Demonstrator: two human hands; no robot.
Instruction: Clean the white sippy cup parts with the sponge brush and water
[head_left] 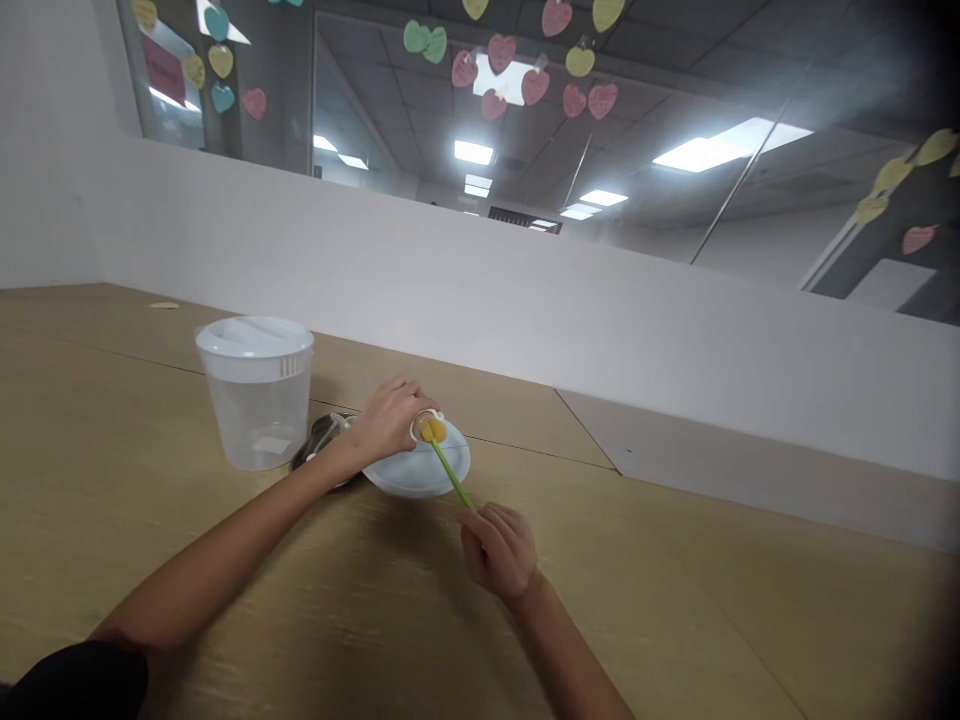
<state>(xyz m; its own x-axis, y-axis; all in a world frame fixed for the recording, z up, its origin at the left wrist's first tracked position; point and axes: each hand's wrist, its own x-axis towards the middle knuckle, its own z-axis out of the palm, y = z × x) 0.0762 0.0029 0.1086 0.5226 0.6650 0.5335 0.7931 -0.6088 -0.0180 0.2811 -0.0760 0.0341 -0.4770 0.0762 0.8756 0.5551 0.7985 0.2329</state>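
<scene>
My left hand is closed around a small cup, tilted so that its mouth faces me. The fist of my right hand grips the green handle of a sponge brush. The brush's yellow head is at the cup's mouth; how deep it reaches is hard to tell. Beneath the cup is a pale white plate. Partly hidden behind my left wrist lies a dark tray or dish with whitish items on it that I cannot make out.
A clear plastic bucket with a white lid stands on the wooden table, left of the dark dish. A flat pale scrap lies farther back. Behind the table rises a white wall below a window with heart-shaped notes.
</scene>
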